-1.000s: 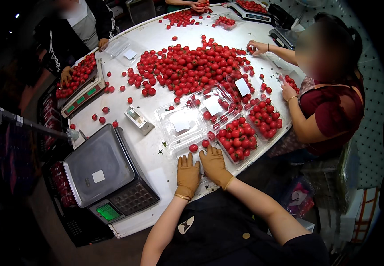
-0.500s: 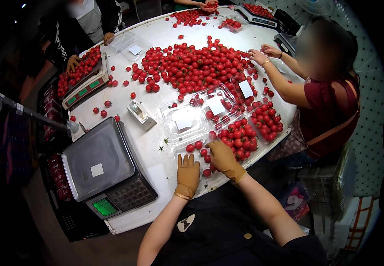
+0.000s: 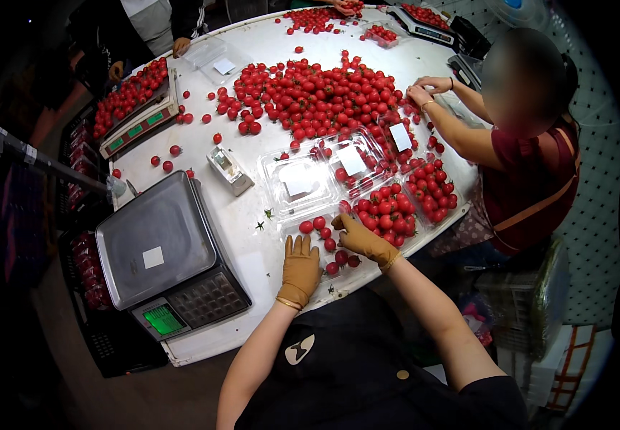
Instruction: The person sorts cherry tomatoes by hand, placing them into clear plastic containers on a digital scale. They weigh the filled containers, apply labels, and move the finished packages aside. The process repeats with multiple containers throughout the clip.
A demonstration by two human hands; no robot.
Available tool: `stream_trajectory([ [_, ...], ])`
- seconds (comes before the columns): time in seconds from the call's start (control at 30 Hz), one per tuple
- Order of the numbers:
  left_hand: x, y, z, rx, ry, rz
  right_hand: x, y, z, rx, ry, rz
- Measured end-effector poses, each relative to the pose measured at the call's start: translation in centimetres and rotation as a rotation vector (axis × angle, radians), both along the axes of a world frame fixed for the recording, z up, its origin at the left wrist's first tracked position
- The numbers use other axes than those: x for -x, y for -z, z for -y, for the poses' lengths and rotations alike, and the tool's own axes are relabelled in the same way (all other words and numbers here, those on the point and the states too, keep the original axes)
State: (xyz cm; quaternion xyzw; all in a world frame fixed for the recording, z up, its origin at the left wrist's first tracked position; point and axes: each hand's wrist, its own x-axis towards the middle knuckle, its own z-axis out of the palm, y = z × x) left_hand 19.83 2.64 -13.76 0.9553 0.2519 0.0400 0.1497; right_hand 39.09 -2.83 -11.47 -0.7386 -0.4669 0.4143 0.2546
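In brown gloves, both my hands are at a clear plastic tray [image 3: 292,228] at the near edge of the table. My left hand [image 3: 300,274] lies flat with fingers outstretched against the tray's left side, holding nothing. Several red cherry tomatoes [image 3: 325,233] lie loose inside the tray. Over its right side reaches my right hand [image 3: 366,241], fingers curled down; whatever they grip is hidden. Just right of it stands a tray heaped with tomatoes [image 3: 386,211], with another filled tray [image 3: 431,188] beyond. Hinged clear lids [image 3: 297,190] with white labels lie opened behind them.
A large pile of tomatoes [image 3: 310,97] covers the table's middle. To my left stands a scale [image 3: 156,244]; beyond it is another scale loaded with tomatoes [image 3: 132,99]. A small white device [image 3: 229,170] sits between. On the right, a co-worker's hands [image 3: 424,93] work at the pile.
My view has shifted slightly. My right hand stays over the tray, and another tomato shows below it. At the far left, a co-worker's gloved hand has drawn back from the tomatoes on the scale.
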Motion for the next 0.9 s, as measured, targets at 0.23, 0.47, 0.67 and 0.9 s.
stream_trajectory([
  [0.23, 0.2, -1.2, 0.0, 0.122, 0.066, -0.034, 2.2, 0.2, 1.3, 0.122, -0.290, 0.293],
  [0.47, 1.1, 0.8, -0.2, 0.000, 0.117, 0.017, 2.4, -1.0, 0.6, 0.237, -0.113, -0.281],
  [0.67, 0.7, -1.4, -0.3, 0.052, 0.018, -0.031, 1.5, -3.1, 2.0, 0.102, -0.212, 0.264],
  [0.9, 1.3, -0.4, -0.2, 0.084, 0.092, 0.013, 4.3, -0.8, 3.1, -0.055, -0.344, 0.460],
])
